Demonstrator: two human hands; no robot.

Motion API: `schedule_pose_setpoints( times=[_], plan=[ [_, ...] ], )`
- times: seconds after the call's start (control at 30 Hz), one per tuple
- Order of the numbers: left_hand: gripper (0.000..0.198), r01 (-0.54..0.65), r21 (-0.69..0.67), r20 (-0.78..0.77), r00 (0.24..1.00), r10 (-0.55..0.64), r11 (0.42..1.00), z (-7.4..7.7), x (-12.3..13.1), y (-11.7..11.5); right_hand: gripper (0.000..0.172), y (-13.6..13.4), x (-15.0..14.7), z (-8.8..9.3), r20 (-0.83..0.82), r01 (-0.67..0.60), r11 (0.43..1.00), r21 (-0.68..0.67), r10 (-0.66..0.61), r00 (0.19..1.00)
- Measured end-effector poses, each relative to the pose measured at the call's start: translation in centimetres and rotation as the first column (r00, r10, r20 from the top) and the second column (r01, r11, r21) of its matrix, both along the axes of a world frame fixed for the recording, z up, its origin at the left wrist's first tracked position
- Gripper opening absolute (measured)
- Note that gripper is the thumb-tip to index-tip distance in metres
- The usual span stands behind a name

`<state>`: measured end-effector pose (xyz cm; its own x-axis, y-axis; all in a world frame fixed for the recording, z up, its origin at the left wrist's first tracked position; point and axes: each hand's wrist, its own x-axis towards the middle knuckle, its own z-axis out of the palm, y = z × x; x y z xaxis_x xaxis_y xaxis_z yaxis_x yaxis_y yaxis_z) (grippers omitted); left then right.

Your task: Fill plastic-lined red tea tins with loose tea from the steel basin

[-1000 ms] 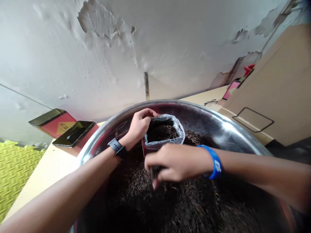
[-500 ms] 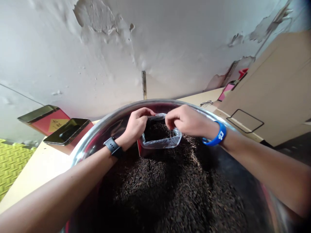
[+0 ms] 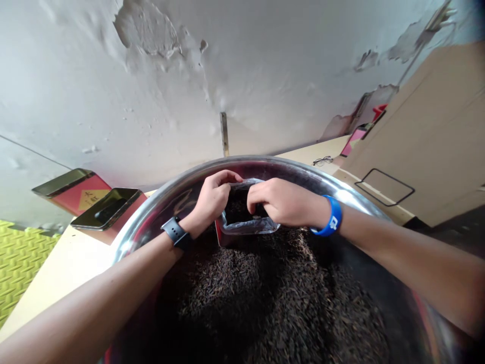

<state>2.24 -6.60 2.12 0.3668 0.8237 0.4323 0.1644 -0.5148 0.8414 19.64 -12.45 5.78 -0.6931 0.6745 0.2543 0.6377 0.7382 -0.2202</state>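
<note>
A red tin [image 3: 220,238] lined with a clear plastic bag [image 3: 246,227] stands in a large metal basin [image 3: 166,184], among loose dark tea leaves [image 3: 242,283]. Dark leaves also show inside the bag. My left hand [image 3: 212,201], with a dark watch at the wrist, is closed on the bag's edge at the tin's far left corner. My right hand [image 3: 283,202], wearing a blue wristband [image 3: 331,217], is over the tin's mouth. Its fingers curl together and point down into the bag; what they hold, if anything, is hidden.
Left of the basin, an open tin [image 3: 108,210] and another red tin [image 3: 85,189] rest on a pale table [image 3: 49,293]. Eyeglasses [image 3: 323,161] lie behind the basin to the right. A large tan panel [image 3: 428,151] stands at the right, and a peeling wall is behind.
My right hand has moved left and slightly down, from the bag's right edge to over the tin's mouth. My left hand keeps its place at the far left corner.
</note>
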Motion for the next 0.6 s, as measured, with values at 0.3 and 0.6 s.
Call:
schedule_pose_setpoints(
  times=[0.3, 0.6],
  plan=[
    [0.033, -0.012, -0.019, 0.006, 1.000, 0.012, 1.000, 0.0, 0.0, 0.0, 0.031, -5.2, -4.1, -1.9, 0.052, -0.471, 0.801, -0.371, 0.524, 0.850],
    [0.033, 0.023, -0.020, 0.022, 0.999, -0.023, 1.000, 0.2, 0.0, -0.1, 0.092, -5.3, -5.3, -6.2, 0.642, 0.053, 0.801, -0.596, 0.435, 0.632]
  ],
)
